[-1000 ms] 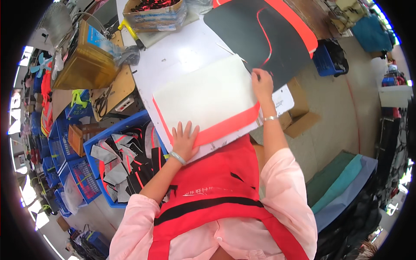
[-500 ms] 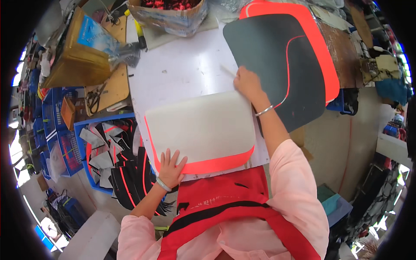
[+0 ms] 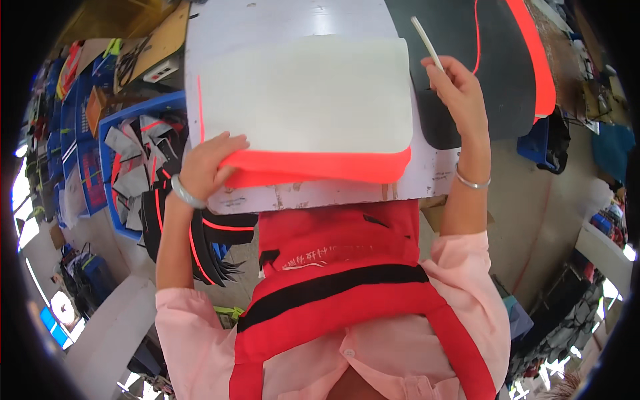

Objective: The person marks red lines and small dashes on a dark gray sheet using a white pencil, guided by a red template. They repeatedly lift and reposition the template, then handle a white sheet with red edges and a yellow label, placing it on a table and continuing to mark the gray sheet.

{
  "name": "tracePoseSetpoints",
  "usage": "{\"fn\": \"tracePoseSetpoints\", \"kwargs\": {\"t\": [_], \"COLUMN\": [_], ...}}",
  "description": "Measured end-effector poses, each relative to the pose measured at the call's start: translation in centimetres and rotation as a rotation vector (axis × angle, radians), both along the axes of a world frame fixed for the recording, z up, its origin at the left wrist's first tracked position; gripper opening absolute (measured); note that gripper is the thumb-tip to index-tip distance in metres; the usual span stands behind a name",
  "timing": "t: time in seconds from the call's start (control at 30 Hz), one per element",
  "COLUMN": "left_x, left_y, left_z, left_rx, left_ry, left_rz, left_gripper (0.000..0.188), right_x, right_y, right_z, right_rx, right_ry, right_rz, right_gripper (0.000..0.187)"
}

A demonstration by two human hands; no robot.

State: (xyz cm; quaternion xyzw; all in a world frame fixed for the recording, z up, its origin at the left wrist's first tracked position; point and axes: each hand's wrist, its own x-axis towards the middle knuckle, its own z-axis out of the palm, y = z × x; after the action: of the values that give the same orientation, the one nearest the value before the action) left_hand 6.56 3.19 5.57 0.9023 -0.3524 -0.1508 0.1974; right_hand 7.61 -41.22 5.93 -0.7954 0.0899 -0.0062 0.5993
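White panel (image 3: 307, 97) lies flat on the counter (image 3: 293, 199), over red cloth (image 3: 320, 168) that shows along its near side and as a thin strip at its left; the rest of the cloth is hidden beneath. Nearest, a red apron (image 3: 340, 230) reaches up to the counter's front edge, and the pale printing on it is too small to make out. The left hand (image 3: 212, 163) covers the near left corner of panel and cloth, its fingers together and the thumb set apart on the cloth. From here I can't tell whether that grip pinches the cloth or just rests on it. Off the panel's right edge, the right hand (image 3: 459, 93) has its grip closed on a slim white stick (image 3: 427, 41), held near its lower end between thumb and fingertips; the stick's tip is lost in the hand. Left of the counter, a blue crate (image 3: 160, 101) holds grey and black strips (image 3: 130, 180), partly blocked by the left hand and arm. Beyond the right hand lies a dark sheet (image 3: 507, 73), with a red sheet (image 3: 533, 60) under it, both cut off at the top of my view.
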Motion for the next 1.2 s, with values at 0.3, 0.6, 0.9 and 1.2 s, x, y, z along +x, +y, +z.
{"fn": "tracePoseSetpoints", "kwargs": {"t": [0.3,0.6,0.9,1.2], "left_x": [2.7,3.7,3.0,-1.7], "left_y": [-1.1,-0.1,0.6,-0.7], "left_z": [1.8,0.8,-0.2,0.8], "left_rx": [0.051,0.025,0.048,-0.089], "left_ry": [0.299,0.544,0.395,-0.104], "left_rz": [0.111,0.162,0.146,0.069], "left_gripper": [0.028,0.037,0.034,0.027], "right_x": [-8.2,-9.8,-8.5,-7.2], "right_y": [5.2,2.7,3.3,11.9], "right_z": [2.7,1.0,-0.5,-1.3], "right_rx": [-0.253,-0.326,-0.478,-0.896], "right_ry": [0.016,0.078,-0.170,-0.497], "right_rz": [0.373,0.455,0.417,0.597], "right_gripper": [0.043,0.041,0.024,0.022]}}
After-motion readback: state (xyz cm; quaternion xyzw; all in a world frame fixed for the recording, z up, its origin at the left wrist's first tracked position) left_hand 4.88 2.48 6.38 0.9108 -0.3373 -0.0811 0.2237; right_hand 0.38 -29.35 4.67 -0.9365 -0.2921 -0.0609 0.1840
